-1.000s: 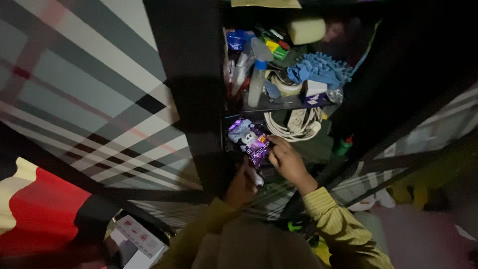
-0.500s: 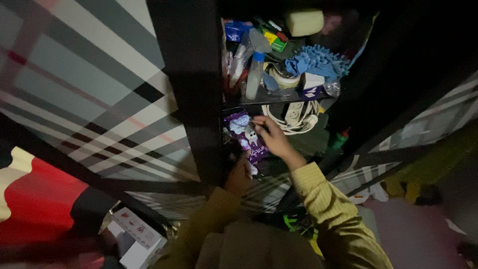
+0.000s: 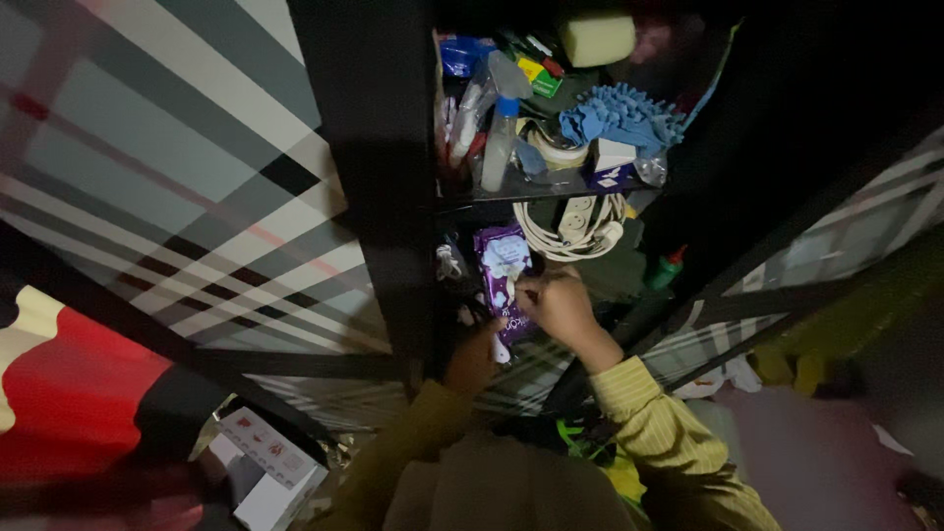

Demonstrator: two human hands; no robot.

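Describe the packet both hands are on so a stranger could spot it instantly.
Find the dark open cabinet and its lower compartment. Left of the coiled white power strip, the right hand and left hand hold a purple packet, the only purple item there.

The packet [image 3: 503,270] is purple with white patches. The sleeves [image 3: 659,418] are mustard yellow with fine stripes. The sponge [image 3: 597,37] is pale yellow, the duster [image 3: 619,116] blue, the coiled cable [image 3: 575,231] cream, the shelf frame [image 3: 379,147] black.

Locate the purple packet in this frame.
In the head view the purple packet sits centre frame on the lower shelf, held by both hands, the right hand on its right edge, just left of the coiled white extension cord.
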